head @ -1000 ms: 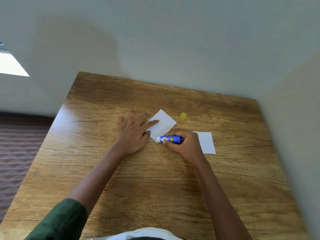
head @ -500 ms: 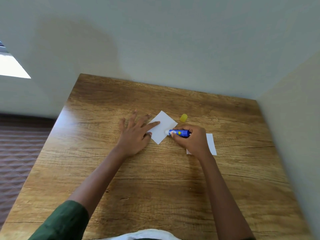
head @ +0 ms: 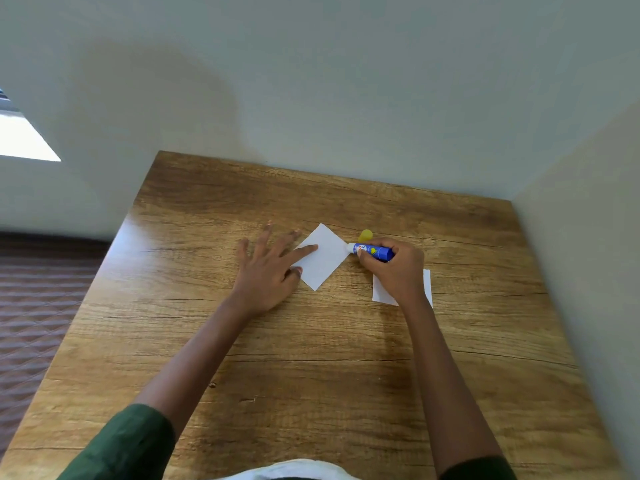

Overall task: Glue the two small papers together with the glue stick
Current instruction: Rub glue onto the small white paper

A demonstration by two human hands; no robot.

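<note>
Blue glue stick (head: pixel 372 251), one only, gripped in right hand (head: pixel 394 268): fingers and thumb curled round the barrel, stick lying nearly level, white tip pointing left. Tip right at the right-hand corner of tilted paper (head: pixel 325 259); touching or just short of it, cannot tell.

Left hand (head: pixel 268 268) flat and spread wide, gripping nothing. Forefinger laid out straight across the left part of tilted paper, thumb against its lower left edge, remaining fingers on bare wood beside it.

Papers: two, both white, both flat on the table (head: pixel 311 358), set apart from each other. Tilted paper sits corner-up like a diamond, between the two hands. Second paper (head: pixel 382 291) lies squarer, nearer the right side, largely covered by right hand and wrist, with only a left part and a thin right strip showing.

Yellow cap (head: pixel 365 235), one, on the wood just beyond the glue stick, off the stick.

Forearms: two, bare, reaching in from the near edge. Green sleeves (head: pixel 121 445), two, at the bottom of view.

Wood-grain table pushed into a corner of pale wall (head: pixel 311 98). Dark quilted surface (head: pixel 41 306) lower down at left.
</note>
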